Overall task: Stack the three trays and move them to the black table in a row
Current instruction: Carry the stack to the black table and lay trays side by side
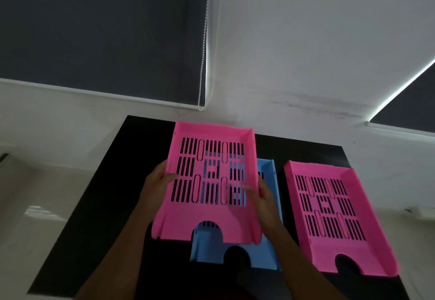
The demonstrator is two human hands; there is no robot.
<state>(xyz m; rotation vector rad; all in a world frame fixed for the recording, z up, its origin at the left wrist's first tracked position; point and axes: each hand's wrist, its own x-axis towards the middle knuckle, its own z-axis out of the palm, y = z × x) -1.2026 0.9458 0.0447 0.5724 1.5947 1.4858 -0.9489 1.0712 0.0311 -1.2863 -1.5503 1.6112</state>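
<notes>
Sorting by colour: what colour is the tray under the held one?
Blue tray, clearest in the head view.

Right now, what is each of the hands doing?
Left hand: closed on the held pink tray, left edge.
Right hand: closed on its right edge.

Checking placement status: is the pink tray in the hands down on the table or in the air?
In the air. Left hand and right hand grip the held pink tray by its sides, over the blue tray.

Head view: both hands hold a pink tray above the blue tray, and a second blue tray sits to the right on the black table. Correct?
Not quite. In the head view the tray on the right is pink, not blue. Otherwise right: left hand and right hand hold a pink tray above the blue tray on the black table.
</notes>
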